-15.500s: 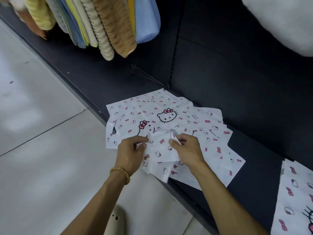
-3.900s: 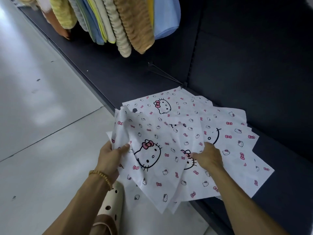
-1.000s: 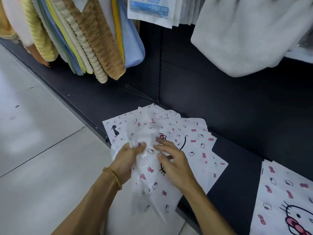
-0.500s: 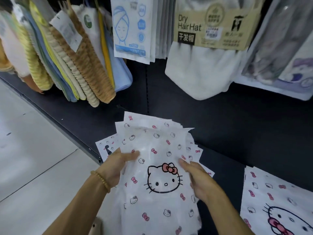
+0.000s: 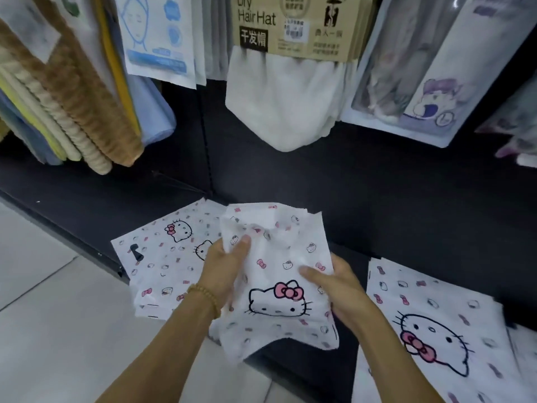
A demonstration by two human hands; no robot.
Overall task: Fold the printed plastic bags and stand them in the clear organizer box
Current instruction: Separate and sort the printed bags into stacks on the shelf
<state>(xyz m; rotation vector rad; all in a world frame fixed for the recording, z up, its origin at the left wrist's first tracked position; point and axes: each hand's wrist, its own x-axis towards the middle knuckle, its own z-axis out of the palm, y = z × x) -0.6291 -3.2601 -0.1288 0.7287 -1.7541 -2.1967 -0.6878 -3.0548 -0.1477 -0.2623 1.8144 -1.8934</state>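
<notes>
Two-hand grip (image 5: 279,274) — one bag (image 5: 279,286).

Crumpled cat-print bag (image 5: 279,274) held above flat bags (image 5: 165,257).

A row of soft towels (image 5: 72,112) hangs at the top left, in brown, cream, yellow and blue. Next to them hangs a white pack with a blue drawing of a face (image 5: 157,36). A fluffy white hair hat (image 5: 284,97) hangs under a brown card that says "Dry Hair Hat" (image 5: 296,24). A clear pack (image 5: 406,68) hangs on the right. The shelf (image 5: 406,199) is dark. The floor (image 5: 58,330) is pale tile.
</notes>
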